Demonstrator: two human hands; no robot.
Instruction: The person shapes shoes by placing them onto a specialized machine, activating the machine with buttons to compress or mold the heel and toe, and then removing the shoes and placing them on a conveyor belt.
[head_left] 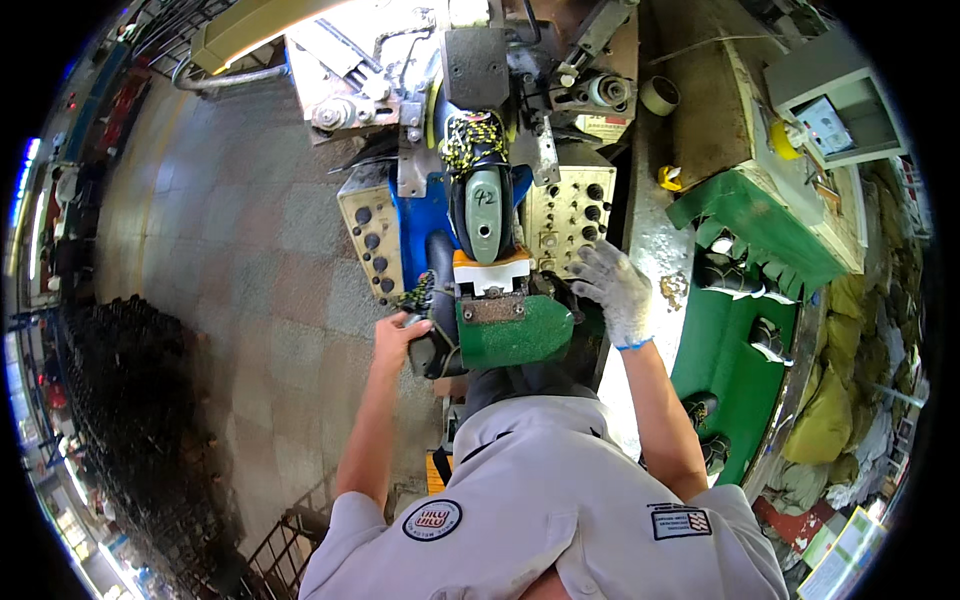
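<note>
My left hand [396, 338], bare, grips a dark shoe upper [432, 352] with yellow-and-black laces, left of the green rounded guard [515, 335]. Its fingers are partly hidden behind the shoe. My right hand [612, 292] wears a pale knitted glove and is open, fingers spread, just below the right knob panel [571, 205]. Nothing shows in it. Between the hands, a shoe-making machine holds another dark shoe upper [474, 143], laced in yellow and black, on a grey-green last [484, 212]. A white and orange block [490, 270] sits at the last's near end.
A second knob panel [365, 240] flanks the machine on the left. To the right, several dark shoes [728, 275] lie on a green conveyor [720, 345]. A worn bench [700, 100] carries a tape roll [659, 95]. Dark racks [130, 390] stand at far left.
</note>
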